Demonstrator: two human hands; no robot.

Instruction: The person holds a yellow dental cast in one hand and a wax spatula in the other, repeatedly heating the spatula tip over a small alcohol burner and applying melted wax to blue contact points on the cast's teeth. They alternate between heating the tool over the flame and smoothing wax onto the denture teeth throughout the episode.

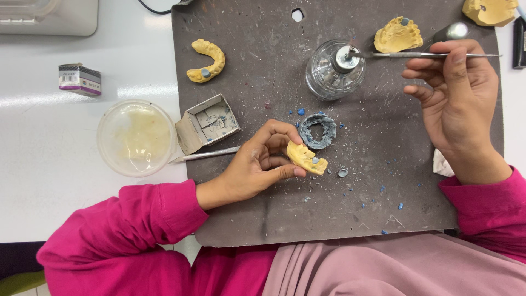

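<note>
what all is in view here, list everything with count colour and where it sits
work mat: 1, dark grey, scratched, centre of a white table
dental cast in hand: 1, yellow, between the left fingers
other dental casts: 3, yellow, arch-shaped one upper left of mat, one upper right, one at top right corner
glass spirit lamp: 1, clear with metal cap, upper middle of mat
wax ring: 1, blue-grey, mid mat
small open box: 1, grey card, left edge of mat
metal instrument: 1, silver, in right hand, tip at the lamp
second instrument: 1, silver, lying by the box
round lidded dish: 1, clear, on table
small packet: 1, grey and purple, table left
left hand: pink sleeve
right hand: pink sleeve
</note>
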